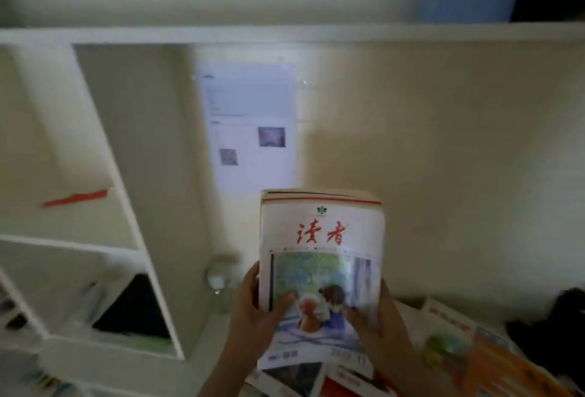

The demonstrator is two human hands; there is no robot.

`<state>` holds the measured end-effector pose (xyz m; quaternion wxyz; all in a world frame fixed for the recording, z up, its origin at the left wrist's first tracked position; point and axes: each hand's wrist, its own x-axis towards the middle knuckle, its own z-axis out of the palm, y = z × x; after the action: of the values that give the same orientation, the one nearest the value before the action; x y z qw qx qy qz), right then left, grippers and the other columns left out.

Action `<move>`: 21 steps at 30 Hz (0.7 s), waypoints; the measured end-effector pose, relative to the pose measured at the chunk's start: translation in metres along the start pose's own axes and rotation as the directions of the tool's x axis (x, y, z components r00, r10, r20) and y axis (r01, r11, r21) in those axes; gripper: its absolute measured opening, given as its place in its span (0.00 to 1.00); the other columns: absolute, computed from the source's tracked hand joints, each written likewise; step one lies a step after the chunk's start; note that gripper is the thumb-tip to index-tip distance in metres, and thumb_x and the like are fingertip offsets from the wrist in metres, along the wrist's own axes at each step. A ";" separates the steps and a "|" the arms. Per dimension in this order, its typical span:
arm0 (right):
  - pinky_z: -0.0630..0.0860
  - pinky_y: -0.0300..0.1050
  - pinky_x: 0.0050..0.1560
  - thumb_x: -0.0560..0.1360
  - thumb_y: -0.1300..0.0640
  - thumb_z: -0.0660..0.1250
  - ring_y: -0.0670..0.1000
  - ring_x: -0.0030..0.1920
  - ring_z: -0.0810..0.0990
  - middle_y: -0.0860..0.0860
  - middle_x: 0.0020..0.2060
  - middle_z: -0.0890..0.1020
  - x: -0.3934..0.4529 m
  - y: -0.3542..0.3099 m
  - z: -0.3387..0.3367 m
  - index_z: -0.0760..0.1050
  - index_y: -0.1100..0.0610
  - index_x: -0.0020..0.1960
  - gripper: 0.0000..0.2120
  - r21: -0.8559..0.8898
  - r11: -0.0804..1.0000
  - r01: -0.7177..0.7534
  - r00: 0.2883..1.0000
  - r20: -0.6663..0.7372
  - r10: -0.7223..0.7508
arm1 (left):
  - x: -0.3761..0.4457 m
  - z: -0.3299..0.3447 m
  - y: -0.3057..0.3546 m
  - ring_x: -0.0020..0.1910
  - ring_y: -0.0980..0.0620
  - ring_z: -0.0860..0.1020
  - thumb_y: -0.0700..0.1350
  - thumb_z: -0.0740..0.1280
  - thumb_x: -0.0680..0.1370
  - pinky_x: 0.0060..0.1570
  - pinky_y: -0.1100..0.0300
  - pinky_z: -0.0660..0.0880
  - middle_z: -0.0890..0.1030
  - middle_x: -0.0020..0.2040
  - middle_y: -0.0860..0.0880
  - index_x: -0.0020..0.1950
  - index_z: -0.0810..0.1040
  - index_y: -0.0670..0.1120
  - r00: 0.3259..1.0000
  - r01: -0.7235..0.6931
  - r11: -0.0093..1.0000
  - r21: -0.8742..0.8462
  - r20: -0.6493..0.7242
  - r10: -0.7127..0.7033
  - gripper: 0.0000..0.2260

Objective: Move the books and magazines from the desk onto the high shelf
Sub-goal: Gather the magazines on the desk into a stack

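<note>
I hold a thick stack of magazines (321,238) upright above the desk, its top cover white with red characters and a painted picture of two children. My left hand (256,311) grips the stack's left edge with the thumb across the cover. On the right edge my right hand (376,324) grips it the same way. The high shelf (285,32) runs as a white board across the top of the view, well above the stack. More magazines (449,333) lie spread on the desk below and to the right.
A white cubby unit (104,238) stands at the left, with a dark object in its lower compartment. A printed sheet (253,124) is stuck to the wall. A clear bottle (218,282) stands by the wall. A black object (557,320) lies at the right.
</note>
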<state>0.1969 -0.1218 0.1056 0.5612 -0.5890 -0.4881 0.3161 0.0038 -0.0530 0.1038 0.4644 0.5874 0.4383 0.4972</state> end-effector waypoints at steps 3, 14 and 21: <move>0.71 0.22 0.46 0.74 0.64 0.69 0.27 0.52 0.74 0.38 0.62 0.72 0.004 -0.039 0.065 0.57 0.47 0.71 0.33 0.018 0.991 0.134 0.967 0.214 -0.134 | -0.025 -0.083 0.020 0.51 0.58 0.82 0.46 0.78 0.68 0.52 0.55 0.80 0.83 0.52 0.58 0.65 0.73 0.54 0.969 -0.036 0.990 0.138 -0.237 0.069 0.28; 0.80 0.45 0.55 0.76 0.67 0.66 0.46 0.56 0.82 0.47 0.60 0.79 0.008 -0.236 0.218 0.59 0.50 0.72 0.30 0.369 0.830 0.418 0.631 0.540 -0.557 | -0.081 -0.259 0.191 0.49 0.51 0.84 0.40 0.74 0.69 0.44 0.58 0.81 0.85 0.51 0.51 0.62 0.76 0.48 0.695 -0.330 0.906 0.265 -0.582 0.423 0.22; 0.78 0.31 0.47 0.75 0.65 0.68 0.45 0.55 0.80 0.47 0.60 0.77 0.084 -0.396 0.245 0.59 0.51 0.72 0.30 0.364 0.695 0.620 0.534 0.454 -0.714 | -0.003 -0.305 0.313 0.47 0.46 0.84 0.44 0.75 0.71 0.45 0.47 0.82 0.85 0.50 0.47 0.60 0.77 0.49 0.628 -0.478 0.846 0.238 -0.580 0.518 0.18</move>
<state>-0.0885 0.0010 0.4630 0.5129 -0.1891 -0.7913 0.2738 -0.2820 -0.0800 0.4336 0.1184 0.5003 0.4019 0.7577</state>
